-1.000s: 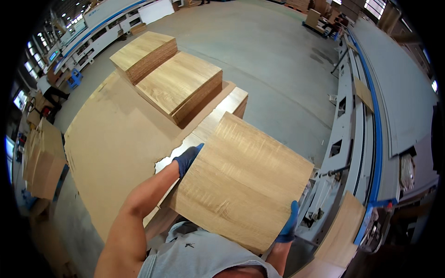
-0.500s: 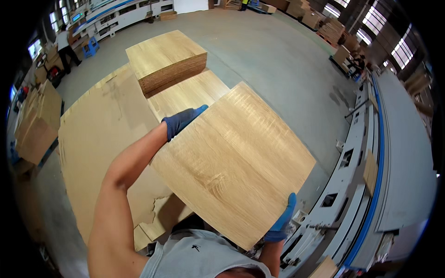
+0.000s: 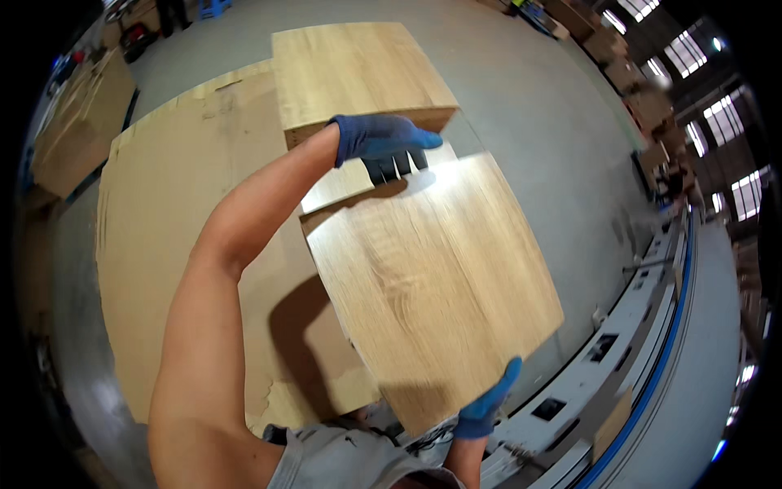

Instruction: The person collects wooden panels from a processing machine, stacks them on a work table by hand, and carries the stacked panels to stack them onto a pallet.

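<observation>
A wood-grain panel (image 3: 432,277) lies in front of me, its far edge near a tall stack of similar panels (image 3: 358,69). My left hand (image 3: 387,147), in a blue glove with dark fingers, is above the panel's far edge, fingers apart and pointing down, holding nothing. Beneath it part of a lighter board (image 3: 338,189) shows between stack and panel. At the near right corner my right hand (image 3: 489,403), also gloved in blue, grips the panel with the thumb over its top; its other fingers are hidden underneath.
A large cardboard sheet (image 3: 187,244) with a torn near edge extends to the left. Along the right runs a long machine (image 3: 603,350) with a blue strip. Cardboard boxes (image 3: 85,122) stand at the far left, and part of a person (image 3: 173,12) shows behind.
The panel has come down and turned, lining up closer with the stack. My left hand has let go of its far left edge and risen above it. My right hand keeps its grip.
</observation>
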The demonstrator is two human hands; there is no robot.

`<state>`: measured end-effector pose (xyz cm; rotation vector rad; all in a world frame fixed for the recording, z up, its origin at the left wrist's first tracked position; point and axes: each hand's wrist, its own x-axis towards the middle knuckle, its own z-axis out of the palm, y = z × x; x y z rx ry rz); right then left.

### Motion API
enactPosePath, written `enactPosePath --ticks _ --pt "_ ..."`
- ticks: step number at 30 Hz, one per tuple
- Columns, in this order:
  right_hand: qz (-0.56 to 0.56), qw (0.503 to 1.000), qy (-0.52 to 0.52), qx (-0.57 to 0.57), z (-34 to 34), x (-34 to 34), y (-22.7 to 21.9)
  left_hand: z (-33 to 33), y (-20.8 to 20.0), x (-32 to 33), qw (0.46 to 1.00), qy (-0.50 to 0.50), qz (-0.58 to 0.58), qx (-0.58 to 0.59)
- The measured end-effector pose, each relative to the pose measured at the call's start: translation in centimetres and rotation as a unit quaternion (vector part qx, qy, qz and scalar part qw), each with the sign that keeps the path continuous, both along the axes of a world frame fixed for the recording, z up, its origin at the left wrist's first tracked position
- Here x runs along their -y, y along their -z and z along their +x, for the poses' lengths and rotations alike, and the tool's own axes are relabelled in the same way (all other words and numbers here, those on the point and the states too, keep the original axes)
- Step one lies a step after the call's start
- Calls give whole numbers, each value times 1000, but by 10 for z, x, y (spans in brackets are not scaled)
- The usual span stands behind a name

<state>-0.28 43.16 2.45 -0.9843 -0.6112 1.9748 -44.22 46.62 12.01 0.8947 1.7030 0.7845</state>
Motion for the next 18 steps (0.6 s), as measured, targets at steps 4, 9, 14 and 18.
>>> enactPosePath --ticks 4,9,14,18 --pt "53 997 -19 52 -3 -22 10 -36 57 41 978 -71 146 -129" --pt "34 996 -66 48 2 -17 6 24 169 164 728 -507 382 -259" --pt "103 983 -106 106 8 -19 12 135 229 143 748 -567 322 -125" --pt "209 944 -110 232 22 -26 36 138 221 125 701 -622 332 -105"
